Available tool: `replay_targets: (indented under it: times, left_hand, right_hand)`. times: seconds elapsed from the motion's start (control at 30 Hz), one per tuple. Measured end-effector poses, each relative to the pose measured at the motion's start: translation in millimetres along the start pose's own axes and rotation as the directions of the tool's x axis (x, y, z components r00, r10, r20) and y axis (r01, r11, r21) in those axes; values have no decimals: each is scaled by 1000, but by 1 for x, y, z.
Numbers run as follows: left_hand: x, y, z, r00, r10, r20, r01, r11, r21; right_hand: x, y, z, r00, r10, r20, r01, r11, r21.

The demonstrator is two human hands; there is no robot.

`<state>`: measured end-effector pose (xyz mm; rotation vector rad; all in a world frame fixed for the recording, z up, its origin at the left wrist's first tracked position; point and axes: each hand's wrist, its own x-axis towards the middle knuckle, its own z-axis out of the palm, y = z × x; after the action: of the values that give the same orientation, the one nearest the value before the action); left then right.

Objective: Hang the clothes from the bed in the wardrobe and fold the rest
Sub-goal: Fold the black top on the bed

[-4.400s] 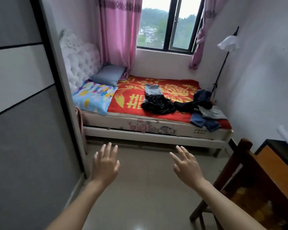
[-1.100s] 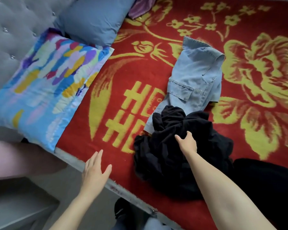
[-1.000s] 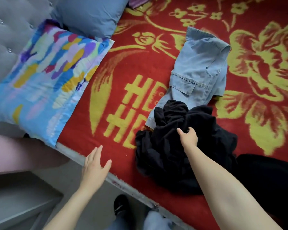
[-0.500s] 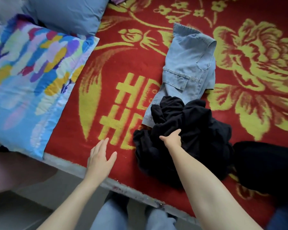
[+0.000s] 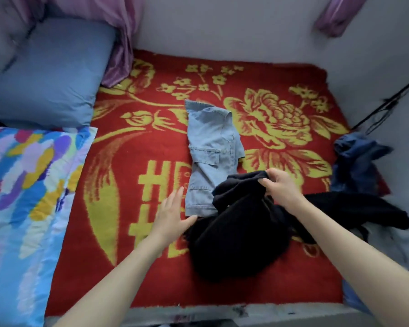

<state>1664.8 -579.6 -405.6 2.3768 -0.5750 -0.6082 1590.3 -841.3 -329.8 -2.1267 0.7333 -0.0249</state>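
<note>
Lifted since half a second ago, black garment point(image 5: 236, 230) rises off the bed point(image 5: 128, 175); my right hand point(image 5: 280, 188) pinches it, left hand point(image 5: 171, 215) flat-fingered alongside. Pickup underway; next, shake it out.

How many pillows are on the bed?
2. A plain blue pillow lies at the far left, beside the pink curtain. A colourful pillow lies just in front of it, nearer the person. No other pillow shows.
</note>
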Motion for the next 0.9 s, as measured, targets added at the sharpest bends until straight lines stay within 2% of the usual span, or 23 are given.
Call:
replay_targets:
  times: [0.1, 0.2, 0.23, 0.3, 0.37, 0.47, 0.53, 0.7, 0.9]
  left_hand:
    - [16, 63, -20, 966, 249, 73, -237, 962, -134]
    - [25, 122, -56, 912, 394, 116, -310, 846, -434]
    - [26, 139, -69, 883, 451, 133, -338, 806, -486]
    - [23, 174, -91, 797, 579, 169, -436, 747, -501]
    - [20, 201, -105, 755, 636, 159, -476, 698, -535]
    - [5, 225, -127, 784, 617, -70, -538, 619, -571]
    - [-3, 229, -151, 775, 611, -160, -587, 604, -539]
    - [-25, 227, -228, 749, 629, -209, -662, 694, -284]
    - [-66, 210, -272, 826, 462, -322, -559, 746, -363]
  right_hand:
    - [-31, -56, -58, 994, -108, 14, 106, 989, 101]
    - [-58, -103, -105, 983, -183, 5, 175, 947, 270]
    - [-66, -116, -118, 978, -208, 1, 195, 920, 339]
    - [-84, -144, -143, 964, -266, -27, 250, 861, 443]
    - [-94, -170, -161, 950, -310, -35, 280, 797, 536]
    - [-100, -192, -183, 934, -342, -106, 337, 739, 583]
    - [-99, -197, -192, 927, -342, -153, 366, 740, 564]
    - [-87, -198, -188, 922, -364, -132, 376, 762, 528]
    - [-71, -220, -158, 882, -456, -116, 450, 743, 496]
